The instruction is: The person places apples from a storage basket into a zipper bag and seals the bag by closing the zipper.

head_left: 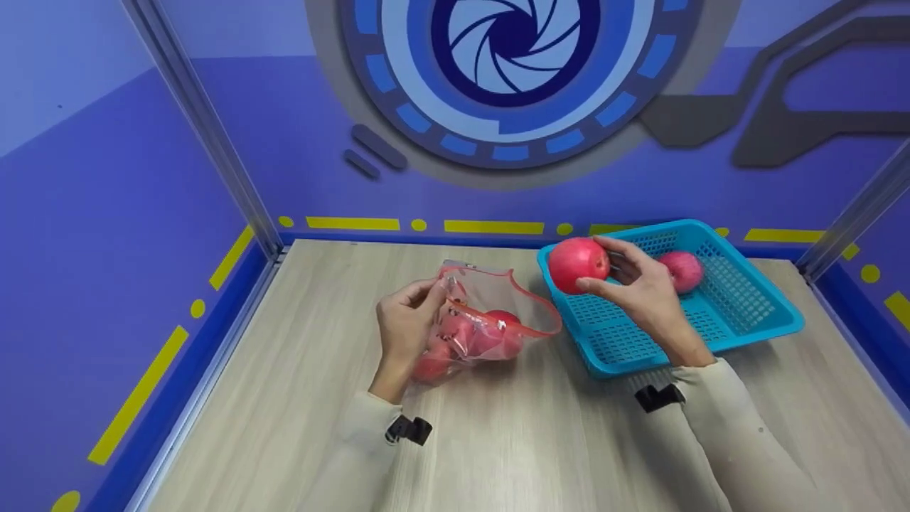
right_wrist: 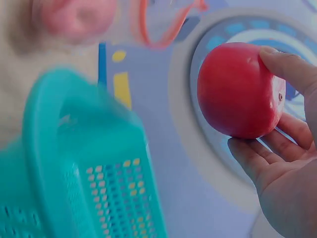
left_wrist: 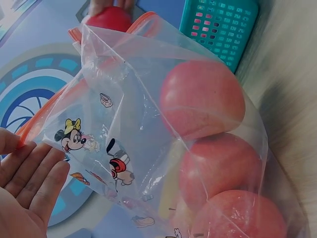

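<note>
A clear zip bag [head_left: 522, 295] with an orange-red rim and cartoon prints stands on the table, its mouth spread toward the basket. Several red apples [left_wrist: 203, 99] lie inside it. My left hand [head_left: 409, 323] pinches the bag's rim between thumb and fingers at its left side. In my right hand [head_left: 643, 291] is a red apple [head_left: 578, 264], gripped between thumb and fingertips above the left end of a blue plastic basket [head_left: 764, 302]. One more apple [head_left: 682, 272] sits in the basket, behind the right hand.
The wooden tabletop [head_left: 298, 398] carries the bag on the left and the basket on the right. Blue printed walls [head_left: 256, 107] with metal corner posts [head_left: 206, 121] close off the back and sides.
</note>
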The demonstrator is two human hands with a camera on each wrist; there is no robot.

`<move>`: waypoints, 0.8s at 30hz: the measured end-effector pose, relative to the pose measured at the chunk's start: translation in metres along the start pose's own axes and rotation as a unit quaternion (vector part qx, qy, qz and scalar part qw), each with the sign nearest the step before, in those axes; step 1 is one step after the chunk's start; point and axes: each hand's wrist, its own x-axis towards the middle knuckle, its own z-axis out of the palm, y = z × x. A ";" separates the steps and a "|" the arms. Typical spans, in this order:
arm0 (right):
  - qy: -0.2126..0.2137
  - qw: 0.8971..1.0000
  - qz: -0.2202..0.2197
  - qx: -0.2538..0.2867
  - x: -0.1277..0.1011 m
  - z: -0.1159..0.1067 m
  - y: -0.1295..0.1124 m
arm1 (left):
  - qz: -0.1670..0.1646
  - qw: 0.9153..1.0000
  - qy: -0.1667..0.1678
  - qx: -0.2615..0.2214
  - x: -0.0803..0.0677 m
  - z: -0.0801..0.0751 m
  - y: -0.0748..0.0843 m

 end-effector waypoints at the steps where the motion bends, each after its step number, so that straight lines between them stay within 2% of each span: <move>1: -0.002 1.000 -0.005 0.000 -0.002 0.002 -0.004 | 0.000 1.000 0.000 0.000 0.000 0.000 0.000; 12: -0.022 0.997 -0.072 0.025 -0.015 0.032 -0.024 | -0.003 1.000 -0.001 0.003 -0.001 0.000 0.001; 19: -0.040 0.994 -0.100 0.012 -0.020 0.054 -0.023 | -0.004 1.000 -0.006 -0.006 -0.001 0.002 0.002; 24: -0.032 0.990 -0.135 0.002 -0.019 0.068 -0.018 | -0.004 1.000 -0.012 -0.017 -0.001 0.003 0.002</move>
